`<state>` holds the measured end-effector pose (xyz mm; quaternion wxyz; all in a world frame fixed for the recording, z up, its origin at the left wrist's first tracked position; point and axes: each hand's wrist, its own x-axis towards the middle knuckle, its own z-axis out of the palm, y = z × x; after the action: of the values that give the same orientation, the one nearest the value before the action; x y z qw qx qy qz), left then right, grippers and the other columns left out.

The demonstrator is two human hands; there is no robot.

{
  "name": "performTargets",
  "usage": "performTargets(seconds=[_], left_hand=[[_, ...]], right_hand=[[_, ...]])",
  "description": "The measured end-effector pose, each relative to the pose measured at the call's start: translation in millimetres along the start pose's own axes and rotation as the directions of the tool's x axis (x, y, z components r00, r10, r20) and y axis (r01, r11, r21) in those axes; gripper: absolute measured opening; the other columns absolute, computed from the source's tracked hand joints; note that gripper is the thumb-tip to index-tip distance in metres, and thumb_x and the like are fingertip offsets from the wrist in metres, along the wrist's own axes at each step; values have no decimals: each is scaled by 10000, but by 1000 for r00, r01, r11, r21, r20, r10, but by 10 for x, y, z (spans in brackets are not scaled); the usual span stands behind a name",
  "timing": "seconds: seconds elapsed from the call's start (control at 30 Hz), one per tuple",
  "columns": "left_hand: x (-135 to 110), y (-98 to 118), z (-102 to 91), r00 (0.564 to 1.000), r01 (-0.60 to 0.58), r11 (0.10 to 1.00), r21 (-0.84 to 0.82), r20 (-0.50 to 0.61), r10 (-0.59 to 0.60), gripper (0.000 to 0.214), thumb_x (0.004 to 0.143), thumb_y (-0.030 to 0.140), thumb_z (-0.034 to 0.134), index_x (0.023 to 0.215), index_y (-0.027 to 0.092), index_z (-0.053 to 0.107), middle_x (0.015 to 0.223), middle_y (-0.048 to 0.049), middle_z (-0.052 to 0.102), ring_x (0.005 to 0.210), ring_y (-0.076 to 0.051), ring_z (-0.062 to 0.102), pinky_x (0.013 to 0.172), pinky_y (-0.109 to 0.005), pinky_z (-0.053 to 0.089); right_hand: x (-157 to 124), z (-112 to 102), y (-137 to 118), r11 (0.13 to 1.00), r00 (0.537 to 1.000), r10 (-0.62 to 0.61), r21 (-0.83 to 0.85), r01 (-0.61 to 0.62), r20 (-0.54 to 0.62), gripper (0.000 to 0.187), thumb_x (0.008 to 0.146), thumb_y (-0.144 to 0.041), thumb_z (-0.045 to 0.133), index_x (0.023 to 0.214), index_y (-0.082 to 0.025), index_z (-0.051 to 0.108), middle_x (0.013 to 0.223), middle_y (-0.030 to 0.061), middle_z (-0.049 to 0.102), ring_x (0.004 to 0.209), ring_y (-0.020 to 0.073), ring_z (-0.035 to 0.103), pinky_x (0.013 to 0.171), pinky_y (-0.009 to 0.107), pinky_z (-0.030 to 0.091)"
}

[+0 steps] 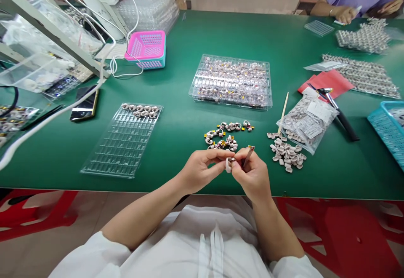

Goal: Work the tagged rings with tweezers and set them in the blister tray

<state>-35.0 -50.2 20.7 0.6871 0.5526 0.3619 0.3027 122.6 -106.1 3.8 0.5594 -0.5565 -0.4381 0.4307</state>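
Close to the table's front edge, my left hand (200, 169) pinches a small white ring-shaped part (228, 165) between thumb and fingers. My right hand (255, 177) meets it there, its fingertips at the part's right side. A thin brownish tool, perhaps tweezers (249, 156), is gripped in the right hand and points up. Just beyond my hands lie several similar ring-shaped parts (232, 126) with yellow tabs. To the right is a heap of small pale oval pieces (288, 153). A clear compartment tray (121, 143) on the left holds finished-looking rounded parts (140, 110) in its far rows.
A stack of filled clear trays (232, 82) stands mid-table. On the right are a bag of pale pieces (311, 118), a hammer-like tool (341, 116), a wooden stick (285, 108) and a blue basket (386, 130). A phone (84, 103) and pink basket (147, 46) lie left. A co-worker's hand (345, 14) is far right.
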Motion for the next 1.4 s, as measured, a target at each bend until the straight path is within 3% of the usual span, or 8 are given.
performTargets(seconds=[0.23, 0.43, 0.6, 0.73, 0.87, 1.0, 1.17, 1.4], left_hand=[[92, 22, -61, 991, 115, 935, -336, -20, -129, 247, 730, 290, 839, 912, 138, 768, 811, -61, 758, 663, -125, 635, 619, -229, 519], [101, -32, -16, 990, 58, 940, -335, -102, -97, 234, 738, 294, 836, 912, 151, 772, 879, -64, 771, 775, -147, 661, 745, -246, 512], [97, -94, 44, 989, 10, 941, -340, -138, -60, 202, 793, 284, 797, 955, 169, 759, 950, -71, 784, 900, -179, 704, 830, -260, 528], [105, -144, 90, 987, -13, 935, -354, -153, -44, 207, 808, 281, 783, 980, 169, 753, 984, -82, 785, 917, -194, 718, 829, -269, 547], [104, -145, 113, 983, -43, 949, -311, -185, -17, 200, 805, 288, 781, 967, 174, 751, 942, -71, 784, 935, -205, 725, 841, -280, 557], [67, -125, 97, 954, -163, 986, 20, -251, 163, 142, 839, 232, 723, 963, 174, 758, 921, -69, 757, 876, -180, 702, 812, -275, 551], [41, -143, 69, 838, -384, 789, 480, -177, 516, 190, 815, 93, 651, 961, 150, 758, 877, -79, 718, 824, -166, 675, 754, -260, 543], [50, -149, 66, 856, -313, 794, 521, -207, 473, 179, 824, 114, 615, 936, 167, 743, 837, -51, 719, 756, -143, 670, 715, -237, 540]], right_hand=[[-5, -205, -96, 993, 987, 105, 35, -109, 120, 178, 852, -342, 676, 970, -214, 711, 680, -18, 586, 536, 101, 467, 462, 224, 383], [-52, -132, 74, 991, 990, 101, 74, -109, 102, 212, 842, -376, 703, 978, -214, 723, 853, 32, 700, 642, 131, 578, 529, 242, 471], [-104, 43, 119, 989, 992, -89, -126, 77, -91, 251, 802, -328, 761, 1000, -225, 647, 915, 27, 693, 685, 128, 611, 589, 247, 537], [-95, 141, 165, 898, 919, -354, -338, 281, -176, 189, 833, -234, 724, 975, -233, 599, 979, 40, 708, 755, 134, 656, 603, 235, 562], [-78, 174, 162, 830, 872, -454, -441, 342, -179, 115, 875, -186, 653, 974, -235, 620, 941, 39, 731, 752, 135, 682, 577, 218, 558], [-81, 143, 104, 874, 925, -337, -423, 238, -176, 81, 873, -218, 627, 949, -218, 658, 851, 27, 725, 629, 120, 642, 556, 224, 544], [-64, 59, 38, 971, 996, -56, -236, 38, -74, 88, 846, -233, 644, 903, -195, 700, 727, 4, 682, 544, 101, 556, 496, 214, 466], [-33, 20, 58, 996, 996, 87, 0, -87, 8, 140, 841, -319, 710, 888, -189, 695, 729, 5, 643, 590, 103, 528, 513, 220, 427]])
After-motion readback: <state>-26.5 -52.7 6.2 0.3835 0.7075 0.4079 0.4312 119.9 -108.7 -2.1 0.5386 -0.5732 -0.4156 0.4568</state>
